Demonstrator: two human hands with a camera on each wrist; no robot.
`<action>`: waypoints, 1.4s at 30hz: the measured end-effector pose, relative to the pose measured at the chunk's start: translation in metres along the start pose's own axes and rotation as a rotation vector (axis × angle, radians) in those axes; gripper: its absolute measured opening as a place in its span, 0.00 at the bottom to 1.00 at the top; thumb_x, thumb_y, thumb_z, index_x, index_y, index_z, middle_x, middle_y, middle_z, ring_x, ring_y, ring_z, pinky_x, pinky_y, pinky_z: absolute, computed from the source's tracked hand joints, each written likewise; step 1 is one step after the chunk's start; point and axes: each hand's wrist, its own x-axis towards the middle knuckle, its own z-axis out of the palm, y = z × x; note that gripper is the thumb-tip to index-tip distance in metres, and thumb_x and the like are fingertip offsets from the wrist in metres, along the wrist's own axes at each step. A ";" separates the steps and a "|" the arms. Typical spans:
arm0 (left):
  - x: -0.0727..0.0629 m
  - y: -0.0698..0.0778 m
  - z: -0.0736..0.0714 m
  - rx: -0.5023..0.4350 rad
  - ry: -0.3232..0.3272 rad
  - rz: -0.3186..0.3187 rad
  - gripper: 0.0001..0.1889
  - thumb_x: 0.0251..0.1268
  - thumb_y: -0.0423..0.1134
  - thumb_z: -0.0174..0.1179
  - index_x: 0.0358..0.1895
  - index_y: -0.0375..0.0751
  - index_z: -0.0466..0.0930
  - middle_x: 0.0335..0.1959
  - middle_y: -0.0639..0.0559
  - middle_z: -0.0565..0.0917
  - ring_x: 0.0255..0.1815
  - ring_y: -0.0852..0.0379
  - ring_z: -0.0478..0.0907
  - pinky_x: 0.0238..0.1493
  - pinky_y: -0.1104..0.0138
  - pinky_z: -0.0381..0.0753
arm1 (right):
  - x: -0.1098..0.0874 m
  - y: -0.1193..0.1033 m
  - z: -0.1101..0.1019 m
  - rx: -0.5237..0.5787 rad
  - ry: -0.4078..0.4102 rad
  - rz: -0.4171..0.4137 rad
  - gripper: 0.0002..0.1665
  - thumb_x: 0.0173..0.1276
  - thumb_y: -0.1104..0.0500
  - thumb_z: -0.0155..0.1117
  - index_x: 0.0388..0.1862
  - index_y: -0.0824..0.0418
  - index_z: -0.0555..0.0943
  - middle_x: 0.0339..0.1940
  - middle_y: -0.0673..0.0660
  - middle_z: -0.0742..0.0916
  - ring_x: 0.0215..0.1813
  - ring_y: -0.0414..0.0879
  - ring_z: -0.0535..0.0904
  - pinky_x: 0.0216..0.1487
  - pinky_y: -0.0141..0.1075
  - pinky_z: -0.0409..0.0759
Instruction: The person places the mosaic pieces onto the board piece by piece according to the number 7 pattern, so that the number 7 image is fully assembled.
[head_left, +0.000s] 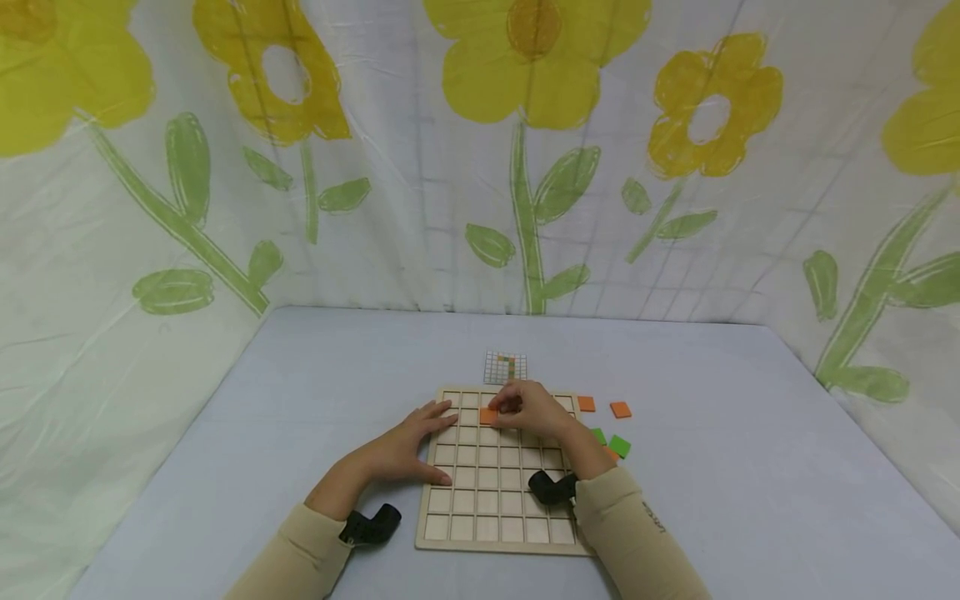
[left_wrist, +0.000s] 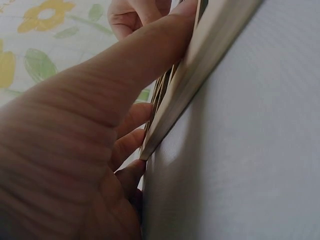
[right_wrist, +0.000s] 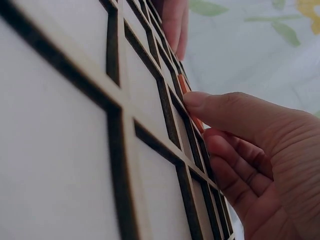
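A wooden board [head_left: 495,547] with a grid of square recesses lies on the table. My right hand [head_left: 534,410] pinches an orange square tile [head_left: 488,417] over a cell near the board's far side, left of centre. In the right wrist view the thumb is on the tile [right_wrist: 182,84], which stands slightly proud of the grid; the other fingers curl beneath. My left hand [head_left: 397,450] rests on the board's left edge, fingers and thumb spread apart. The left wrist view shows that thumb [left_wrist: 160,42] on the rim and fingertips farther along it.
A small grid card [head_left: 492,367] with a coloured pattern lies just beyond the board. Right of the board are loose orange tiles [head_left: 620,409] and green tiles [head_left: 619,447], some partly hidden by the right forearm. A flowered curtain [head_left: 405,250] hangs behind the table [head_left: 750,467].
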 end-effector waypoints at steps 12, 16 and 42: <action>0.000 -0.002 -0.001 -0.001 0.001 0.004 0.47 0.45 0.55 0.71 0.70 0.43 0.61 0.76 0.47 0.49 0.76 0.40 0.38 0.70 0.41 0.50 | 0.004 -0.003 -0.002 0.011 -0.034 0.012 0.14 0.58 0.60 0.69 0.44 0.61 0.83 0.41 0.56 0.84 0.43 0.44 0.80 0.44 0.29 0.79; 0.000 -0.003 -0.002 -0.004 0.004 0.012 0.48 0.45 0.55 0.71 0.70 0.42 0.60 0.76 0.46 0.49 0.76 0.40 0.37 0.70 0.41 0.50 | 0.005 -0.006 -0.005 0.001 -0.035 0.011 0.16 0.58 0.59 0.69 0.44 0.63 0.83 0.41 0.56 0.84 0.41 0.44 0.80 0.43 0.30 0.80; -0.001 0.000 0.000 -0.004 0.003 0.023 0.48 0.44 0.54 0.71 0.70 0.40 0.60 0.76 0.45 0.49 0.76 0.40 0.38 0.70 0.41 0.49 | -0.059 -0.019 -0.060 -0.075 0.014 -0.076 0.21 0.59 0.55 0.69 0.47 0.68 0.80 0.44 0.64 0.83 0.46 0.53 0.80 0.51 0.51 0.78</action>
